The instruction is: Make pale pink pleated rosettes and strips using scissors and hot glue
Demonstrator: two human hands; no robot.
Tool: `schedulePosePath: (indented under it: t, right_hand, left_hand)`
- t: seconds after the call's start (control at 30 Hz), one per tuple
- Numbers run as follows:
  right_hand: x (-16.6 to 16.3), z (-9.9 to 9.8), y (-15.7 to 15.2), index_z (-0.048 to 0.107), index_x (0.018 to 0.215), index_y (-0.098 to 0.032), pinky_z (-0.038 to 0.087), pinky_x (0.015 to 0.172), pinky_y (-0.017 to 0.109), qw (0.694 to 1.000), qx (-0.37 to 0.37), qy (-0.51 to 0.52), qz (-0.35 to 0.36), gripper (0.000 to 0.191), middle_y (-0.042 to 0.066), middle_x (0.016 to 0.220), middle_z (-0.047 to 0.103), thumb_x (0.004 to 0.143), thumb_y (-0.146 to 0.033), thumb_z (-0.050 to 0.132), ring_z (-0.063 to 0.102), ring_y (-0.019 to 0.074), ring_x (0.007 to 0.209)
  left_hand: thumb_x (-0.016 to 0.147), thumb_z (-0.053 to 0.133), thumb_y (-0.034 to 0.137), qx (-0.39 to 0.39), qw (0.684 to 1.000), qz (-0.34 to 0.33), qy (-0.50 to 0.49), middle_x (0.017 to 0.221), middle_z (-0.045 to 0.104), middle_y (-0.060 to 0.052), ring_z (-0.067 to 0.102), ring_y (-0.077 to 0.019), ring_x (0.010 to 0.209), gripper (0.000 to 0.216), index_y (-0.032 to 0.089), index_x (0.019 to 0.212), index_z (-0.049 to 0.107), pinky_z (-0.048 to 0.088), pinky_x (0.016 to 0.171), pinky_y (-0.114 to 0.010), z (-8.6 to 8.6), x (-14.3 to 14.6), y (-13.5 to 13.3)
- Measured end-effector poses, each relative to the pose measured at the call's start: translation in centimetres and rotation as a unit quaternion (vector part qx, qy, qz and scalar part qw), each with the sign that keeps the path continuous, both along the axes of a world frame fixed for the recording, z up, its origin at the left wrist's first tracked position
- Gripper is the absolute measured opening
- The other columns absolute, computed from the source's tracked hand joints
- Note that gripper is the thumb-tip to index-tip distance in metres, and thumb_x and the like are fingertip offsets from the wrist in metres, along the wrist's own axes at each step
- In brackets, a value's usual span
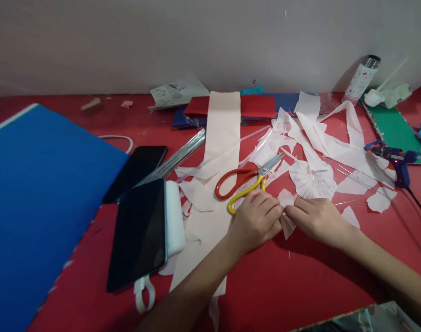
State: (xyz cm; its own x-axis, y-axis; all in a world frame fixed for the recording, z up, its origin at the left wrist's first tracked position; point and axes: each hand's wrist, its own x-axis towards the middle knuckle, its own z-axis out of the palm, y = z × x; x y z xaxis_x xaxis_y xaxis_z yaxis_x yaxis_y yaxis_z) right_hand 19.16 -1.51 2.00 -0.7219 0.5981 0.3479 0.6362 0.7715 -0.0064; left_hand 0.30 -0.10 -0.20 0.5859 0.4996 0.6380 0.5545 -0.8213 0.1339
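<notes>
My left hand and my right hand meet over the red table, fingers closed on a small piece of pale pink crepe paper. The piece is gathered at the middle, where both hands pinch it; parts of it show above and below the fingertips. Just beyond my left hand lie scissors with one orange and one yellow handle, blades apart. A round pleated paper rosette rests past my right hand. Long pale paper strips and cut scraps lie around.
At left are a large blue board, a black phone and a tablet beside a white block. A blue glue gun with its cord sits at right, near a green sheet. A white bottle stands by the wall.
</notes>
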Motion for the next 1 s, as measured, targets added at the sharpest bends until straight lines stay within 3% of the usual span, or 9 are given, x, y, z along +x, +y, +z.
schedulePosePath:
  t: [0.3, 1.0]
  right_hand:
    - [-0.12, -0.20, -0.15, 0.048, 0.076, -0.017, 0.023, 0.048, 0.027, 1.000, 0.000, -0.016, 0.001, 0.018, -0.002, 0.062, 0.052, 0.087, -0.005, 0.039, 0.044, 0.0099, 0.052]
    - [0.50, 0.22, 0.15, 0.051, 0.073, -0.017, 0.025, 0.051, 0.026, 1.000, 0.013, -0.012, -0.024, 0.022, -0.002, 0.059, 0.051, 0.088, -0.006, 0.039, 0.042, 0.0106, 0.052]
  left_hand:
    - [0.075, 0.042, 0.010, -0.013, 1.000, 0.023, -0.006, 0.067, 0.062, -0.002, 0.053, -0.0165, 0.067, 0.016, 0.020, 0.066, 0.053, 0.043, 0.075, -0.037, -0.17, -0.07, -0.12]
    - [0.077, 0.048, 0.011, -0.006, 1.000, 0.029, 0.004, 0.067, 0.063, 0.000, 0.056, -0.0166, 0.069, 0.011, 0.018, 0.077, 0.057, 0.043, 0.075, -0.036, -0.33, -0.37, 0.14]
